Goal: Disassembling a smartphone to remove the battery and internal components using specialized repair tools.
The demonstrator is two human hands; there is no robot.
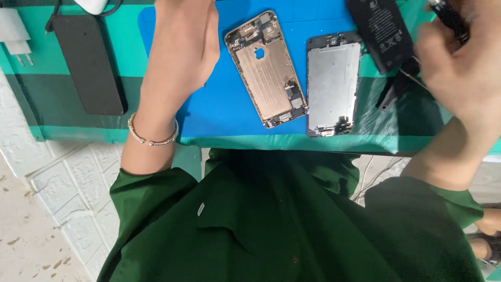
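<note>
- We noted the right hand at the upper right edge of the view, fingers curled shut around a dark slim tool; its working end was hidden behind the hand.
- Just beside that hand lay a black flat battery, on the table and partly over the blue mat. We judged it light, thin and somewhat bendable, and fragile to puncture or creasing (best taken by the long edges, flat, never pried at the middle).
- The opened phone housing, gold-coloured, lay tilted on the mat; the detached screen assembly lay just beside it, metal backing up. We judged both stiff but thin, the screen brittle at its glass face, and better held by the side rails than by the small connectors at the ends.
- The left hand rested on the mat left of the housing, near but not touching it, wrist bent, bracelet on the forearm. Its fingers ran out of view at the top; we could not tell their spread.
- A dark flat case lay well apart, at the left.
</note>
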